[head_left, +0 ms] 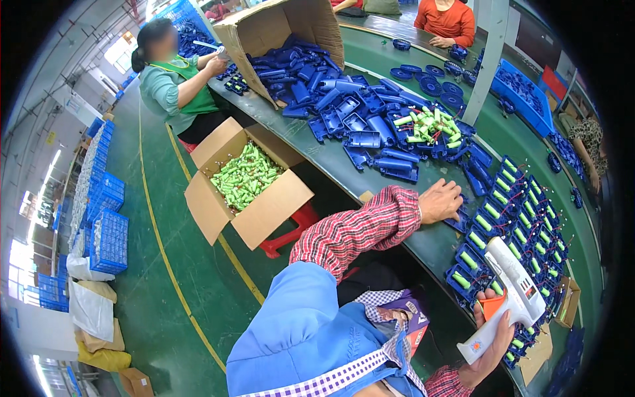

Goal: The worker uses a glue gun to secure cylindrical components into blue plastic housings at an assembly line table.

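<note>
My right hand [493,331] grips the handle of a white hot glue gun [512,278], with fingers at its orange trigger. The gun's nose lies over rows of blue plastic casing halves [471,239], each holding a green battery cell [469,260] with thin wires. My left hand [440,202] is at the bench edge, its fingers curled down onto a blue casing half [458,222] that they partly cover. Just beyond it spreads a heap of empty blue casing halves [397,149], with a pile of loose green cells [430,126] on top.
A large carton [284,20] spills casings onto the green bench [317,155]. An open carton of green cells [264,212] sits on a red stool [291,231]. Round blue grilles [430,85] lie beyond the metal post [488,63]. A co-worker [178,86] sits at left; others sit across.
</note>
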{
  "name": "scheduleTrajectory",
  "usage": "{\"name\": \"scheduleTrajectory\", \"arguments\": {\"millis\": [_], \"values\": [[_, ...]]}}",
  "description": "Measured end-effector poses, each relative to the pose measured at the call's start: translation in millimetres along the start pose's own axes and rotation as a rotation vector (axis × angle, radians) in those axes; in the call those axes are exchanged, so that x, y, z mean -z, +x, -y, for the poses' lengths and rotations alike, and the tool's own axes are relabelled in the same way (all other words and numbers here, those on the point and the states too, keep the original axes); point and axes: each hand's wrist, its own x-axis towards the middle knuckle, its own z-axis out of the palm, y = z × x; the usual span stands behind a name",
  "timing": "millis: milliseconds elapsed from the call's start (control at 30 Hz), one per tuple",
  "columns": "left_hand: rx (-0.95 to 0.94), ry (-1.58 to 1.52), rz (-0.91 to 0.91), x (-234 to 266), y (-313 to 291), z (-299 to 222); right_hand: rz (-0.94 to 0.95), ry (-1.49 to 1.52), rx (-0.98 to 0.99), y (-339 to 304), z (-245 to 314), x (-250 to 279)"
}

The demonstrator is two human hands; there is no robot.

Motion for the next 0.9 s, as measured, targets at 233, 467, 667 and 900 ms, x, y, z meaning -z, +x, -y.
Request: {"name": "scheduleTrajectory", "arguments": {"millis": [233,467,667,900], "values": [[0.053,-0.004,-0.006,17,-21,-18,-0.011,0.003,-0.011,-3,0,-1],[0.036,0.06,-0.169,59,-29,4,0.071,0.06,-0.04,1,-4,-16],[0.369,0.106,-0.368,76,-22,70,0.056,0.064,-0.033,-5,5,-24],[0.435,0.177,-0.4,78,-3,137,0.07,0.067,-0.044,-7,4,-25]]}}
